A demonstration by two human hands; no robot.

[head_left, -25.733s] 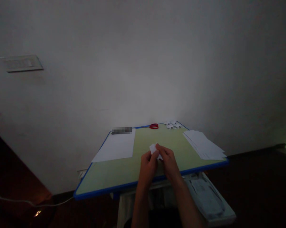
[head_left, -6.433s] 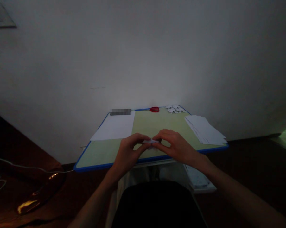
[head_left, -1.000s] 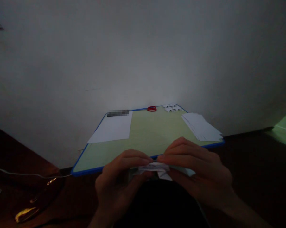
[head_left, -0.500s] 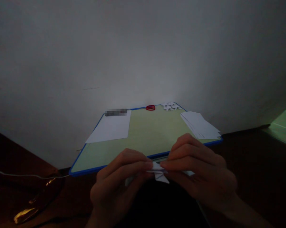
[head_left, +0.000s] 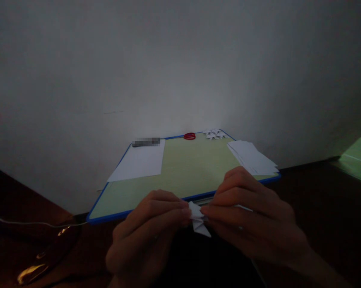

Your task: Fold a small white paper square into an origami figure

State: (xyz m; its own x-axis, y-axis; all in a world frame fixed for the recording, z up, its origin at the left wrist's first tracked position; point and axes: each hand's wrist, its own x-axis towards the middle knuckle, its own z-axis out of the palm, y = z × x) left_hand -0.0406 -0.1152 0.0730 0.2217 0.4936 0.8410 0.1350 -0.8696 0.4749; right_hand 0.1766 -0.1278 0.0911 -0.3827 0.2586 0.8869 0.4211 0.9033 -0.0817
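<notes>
Between my two hands, just in front of the table's near edge, is a small folded white paper piece (head_left: 200,224) with pointed flaps, one hanging downward. My left hand (head_left: 152,226) pinches its left side with thumb and fingertips. On the other side, the fingers of my right hand (head_left: 252,214) close on its right edge. Parts of the paper are hidden behind the fingers, and the dim light blurs its finer creases.
The pale green table (head_left: 192,168) has a blue rim and stands against a wall. On it lie a white sheet (head_left: 141,162) with a blurred-out dark object (head_left: 146,142), red-handled scissors (head_left: 189,136), several folded paper pieces (head_left: 215,135) and a paper stack (head_left: 252,156). A white cord (head_left: 39,223) runs at left.
The folded paper has tipped so that more of its upper face shows, and it sits slightly lower. My hands have shifted a little apart, still gripping it.
</notes>
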